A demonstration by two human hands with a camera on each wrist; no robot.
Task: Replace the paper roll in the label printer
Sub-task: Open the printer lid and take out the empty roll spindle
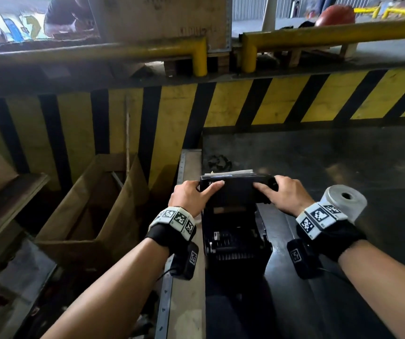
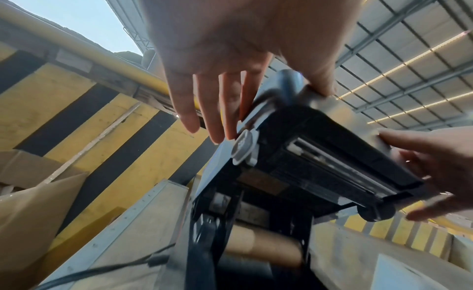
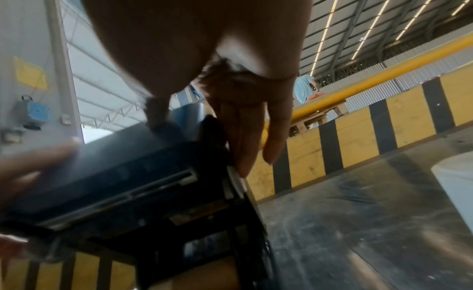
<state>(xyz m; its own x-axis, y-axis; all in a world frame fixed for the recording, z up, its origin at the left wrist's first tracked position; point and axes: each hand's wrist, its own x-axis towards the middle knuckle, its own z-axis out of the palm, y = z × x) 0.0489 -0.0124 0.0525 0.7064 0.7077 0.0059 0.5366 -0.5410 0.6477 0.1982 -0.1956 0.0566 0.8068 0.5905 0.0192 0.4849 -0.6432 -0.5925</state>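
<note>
From the head view, the label printer point(image 1: 237, 231) is seen on the dark desk point(image 1: 343, 277), with its lid point(image 1: 235, 189) lifted up. The lid is held at its left end by the left hand point(image 1: 193, 196) and at its right end by the right hand point(image 1: 287, 195); each grip is closed on the lid, thumb in front and fingers behind. A new white paper roll point(image 1: 344, 203) is lying on the desk, just beside the right wrist.

From the left wrist view, a brown cardboard core point(image 2: 263, 247) is seen down inside the open printer.

From the right wrist view, the lid's edge is pinched by the right hand's fingers point(image 3: 245, 136).

The opening step seems to be in hand. Next, the old core would need to be lifted out.
</note>
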